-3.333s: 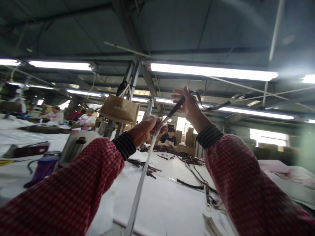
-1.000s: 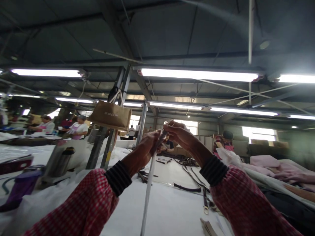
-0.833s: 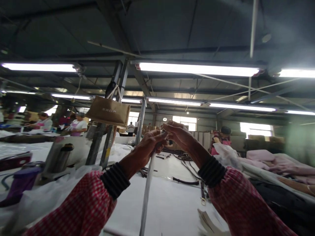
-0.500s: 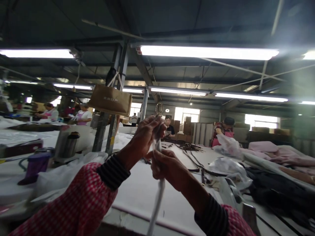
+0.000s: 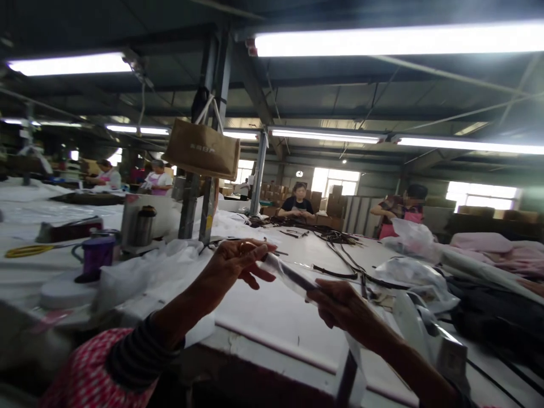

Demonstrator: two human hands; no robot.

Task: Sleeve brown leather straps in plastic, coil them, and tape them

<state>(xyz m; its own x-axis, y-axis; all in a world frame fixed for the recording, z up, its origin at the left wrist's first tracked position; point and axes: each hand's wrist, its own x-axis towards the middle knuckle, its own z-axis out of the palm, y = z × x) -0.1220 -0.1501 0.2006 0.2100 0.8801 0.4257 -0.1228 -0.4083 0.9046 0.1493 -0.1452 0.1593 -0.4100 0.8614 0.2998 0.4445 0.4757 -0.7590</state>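
Note:
My left hand [image 5: 236,262] pinches the upper end of a dark strap in a clear plastic sleeve [image 5: 293,276], held low over the white table [image 5: 272,309]. Its other fingers are spread. My right hand [image 5: 342,306] grips the same sleeved strap a little lower and to the right, fingers closed round it. The rest of the sleeve [image 5: 355,362] hangs down past the table's front edge. Both forearms wear red checked sleeves with dark striped cuffs.
Several dark straps [image 5: 340,260] lie further back on the table. A purple cup [image 5: 94,258], a steel flask [image 5: 143,225] and a post with a hanging brown bag [image 5: 203,150] stand left. Plastic bags [image 5: 410,277] and pink cloth [image 5: 501,249] lie right. Other people work beyond the table.
Both hands came down from face height to just above the table. The right hand slid along the sleeved strap, which now runs almost level between the hands. The view tilted downward.

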